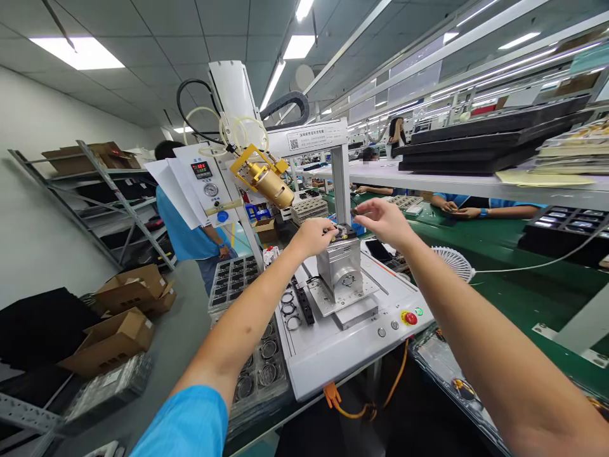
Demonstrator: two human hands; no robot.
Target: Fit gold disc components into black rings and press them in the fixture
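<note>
My left hand [313, 237] rests at the top of a silver metal fixture [335, 270]. Its fingers are closed at the left edge of a dark seat with small brass-coloured spots [343, 234]; whatever they pinch is too small to make out. To the right and slightly higher, my right hand [384, 221] holds a small dark piece [354, 212] between thumb and fingertips, apart from the fixture. Above the fixture to the left hangs a gold-coloured cylindrical head [273, 185], tilted, on the white bench machine [304, 365].
Metal rings [288, 309] and a black strip [303, 303] lie on the machine bed. Trays with rings [268, 374] stand left. A red stop button [409, 318] sits front right; a white fan [451, 263] lies beyond. A person in blue [183, 219] stands behind left.
</note>
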